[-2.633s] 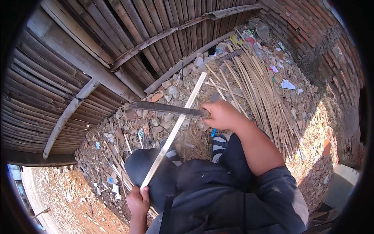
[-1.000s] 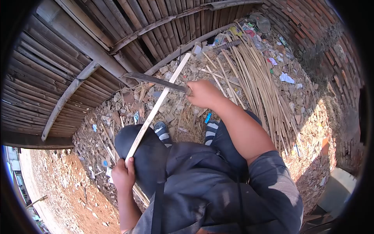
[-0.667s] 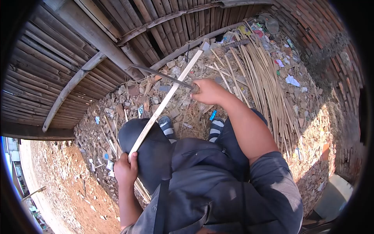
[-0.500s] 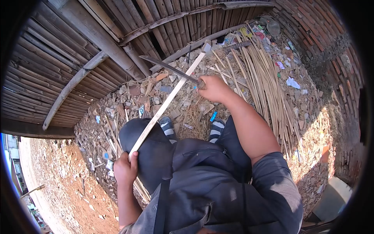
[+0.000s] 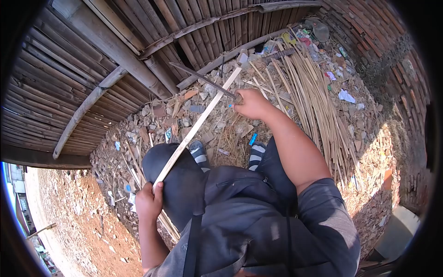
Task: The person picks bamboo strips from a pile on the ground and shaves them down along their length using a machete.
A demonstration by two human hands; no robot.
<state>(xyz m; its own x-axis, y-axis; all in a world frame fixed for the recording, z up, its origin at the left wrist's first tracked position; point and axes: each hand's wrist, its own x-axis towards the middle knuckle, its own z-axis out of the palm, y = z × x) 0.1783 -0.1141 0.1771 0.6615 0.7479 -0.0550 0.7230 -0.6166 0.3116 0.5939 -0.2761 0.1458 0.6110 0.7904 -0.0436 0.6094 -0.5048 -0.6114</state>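
Wood strip (image 5: 198, 125) looked light, stiff, best held by its near end; left hand (image 5: 148, 201) pinched it there; right hand (image 5: 252, 104) clenched the knife (image 5: 198, 78).

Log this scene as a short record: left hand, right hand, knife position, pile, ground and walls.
Left hand: grips near end of pale strip
Right hand: holds long knife
Knife position: across the strip, toward its far end; contact unclear
Pile: many thin strips, ahead and right
Ground: rubble, dry straw, scattered litter
Walls: slatted wall left, brick wall right
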